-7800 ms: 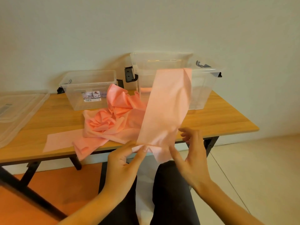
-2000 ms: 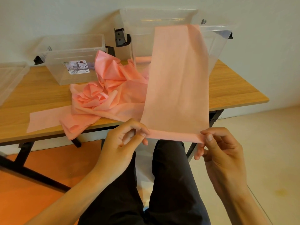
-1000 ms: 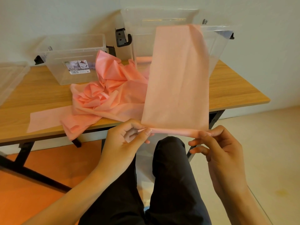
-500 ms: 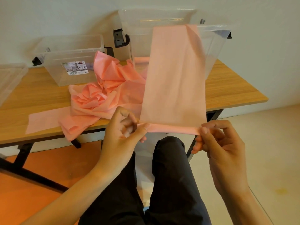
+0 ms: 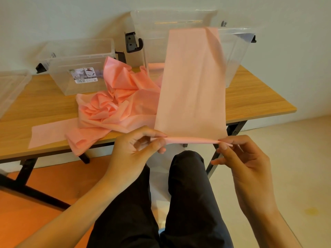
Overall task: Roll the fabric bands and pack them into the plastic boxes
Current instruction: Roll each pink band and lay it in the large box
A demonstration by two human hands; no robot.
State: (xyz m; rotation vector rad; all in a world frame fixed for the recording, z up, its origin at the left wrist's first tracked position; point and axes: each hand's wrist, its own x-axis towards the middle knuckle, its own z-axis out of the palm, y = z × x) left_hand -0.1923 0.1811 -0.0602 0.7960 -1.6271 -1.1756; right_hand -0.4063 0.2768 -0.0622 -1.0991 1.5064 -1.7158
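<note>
A long pink fabric band [image 5: 191, 86] stretches from the rim of the tall clear plastic box [image 5: 234, 56] down to my hands. Its near end is wound into a thin roll [image 5: 191, 140] held level above my knees. My left hand [image 5: 136, 151] pinches the roll's left end between thumb and fingers. My right hand [image 5: 240, 158] pinches the right end with thumb and forefinger. A crumpled heap of more pink bands [image 5: 114, 106] lies on the wooden table [image 5: 254, 99], some hanging over the front edge. A lower clear box [image 5: 78, 65] with a label stands at the back left.
A clear plastic lid or tray [image 5: 12, 90] lies at the table's far left. A flat pink strip [image 5: 48, 131] rests near the front edge. My legs in dark trousers [image 5: 188, 194] are below the hands. The table's black legs stand on an orange and beige floor.
Over the past seconds the band's near end has been turned into a thin roll. My hands have moved slightly up with it, and the fingers have shifted their pinch.
</note>
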